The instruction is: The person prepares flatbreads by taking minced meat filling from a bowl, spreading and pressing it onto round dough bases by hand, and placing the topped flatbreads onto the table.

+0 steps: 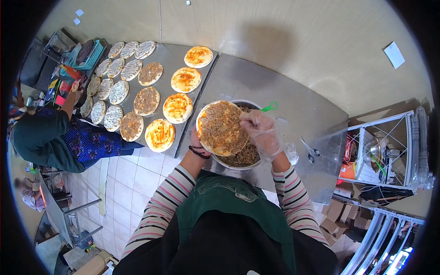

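Note:
My left hand (197, 144), with a dark bead bracelet at the wrist, supports a round flatbread (222, 128) from its left edge and underneath. Brown minced filling covers most of the flatbread's top. At its right edge is my right hand (263, 130) in a clear plastic glove, fingers drawn together against the topping; what lies between them is hidden. Beneath both hands stands a large white-rimmed bowl (245, 167) of minced filling (243, 158), partly covered by the flatbread. A green handle (270, 107) sticks out over the bowl's far rim.
Several topped flatbreads (146, 101) lie in rows on the left metal table, the nearest ones red-smeared (178, 108). Scissors (310, 150) and crumpled clear plastic (291, 153) lie to the right. A co-worker (50, 137) stands at left. A white shelf rack (380, 151) stands at right.

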The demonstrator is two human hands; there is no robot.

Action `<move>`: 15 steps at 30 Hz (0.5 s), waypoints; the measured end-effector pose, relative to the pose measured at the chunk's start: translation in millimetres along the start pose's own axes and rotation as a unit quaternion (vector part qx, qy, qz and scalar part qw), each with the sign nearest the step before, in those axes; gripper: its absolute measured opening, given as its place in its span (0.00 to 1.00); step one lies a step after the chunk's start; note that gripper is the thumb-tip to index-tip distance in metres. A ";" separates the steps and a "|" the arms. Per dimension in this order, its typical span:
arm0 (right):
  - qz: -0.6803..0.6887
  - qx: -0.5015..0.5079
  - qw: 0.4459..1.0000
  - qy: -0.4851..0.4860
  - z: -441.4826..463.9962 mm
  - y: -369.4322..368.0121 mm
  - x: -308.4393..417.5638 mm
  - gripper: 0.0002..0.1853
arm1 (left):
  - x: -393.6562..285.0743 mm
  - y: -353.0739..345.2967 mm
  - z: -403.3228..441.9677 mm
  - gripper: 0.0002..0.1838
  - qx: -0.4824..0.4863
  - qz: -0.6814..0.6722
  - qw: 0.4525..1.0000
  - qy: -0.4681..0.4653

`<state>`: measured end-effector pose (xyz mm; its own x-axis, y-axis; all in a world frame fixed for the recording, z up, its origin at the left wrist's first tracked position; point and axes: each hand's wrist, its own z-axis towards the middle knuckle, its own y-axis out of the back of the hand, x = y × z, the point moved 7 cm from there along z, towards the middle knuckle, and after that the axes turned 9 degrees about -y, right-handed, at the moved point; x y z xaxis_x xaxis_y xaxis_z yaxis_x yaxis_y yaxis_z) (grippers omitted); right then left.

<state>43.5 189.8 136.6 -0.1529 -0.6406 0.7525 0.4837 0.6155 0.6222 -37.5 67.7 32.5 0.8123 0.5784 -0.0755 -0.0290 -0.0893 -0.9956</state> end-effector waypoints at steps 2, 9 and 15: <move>0.080 -0.013 0.997 -0.019 9.3 -0.8 -3.2 0.06 | 0.0 0.6 -2.5 0.27 0.006 -0.002 1.000 0.010; 0.024 0.038 0.999 0.018 34.5 -7.0 8.3 0.04 | 3.0 3.9 -2.0 0.26 0.014 -0.035 0.999 0.026; 0.100 0.078 0.992 -0.011 15.1 6.0 -10.2 0.04 | -6.1 17.8 -2.3 0.28 -0.007 0.027 1.000 -0.006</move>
<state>34.9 206.9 135.9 -0.0865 -0.4894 0.8677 0.3678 0.7938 0.4844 -41.6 60.7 15.4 0.8033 0.5814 -0.1293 -0.0636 -0.1321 -0.9892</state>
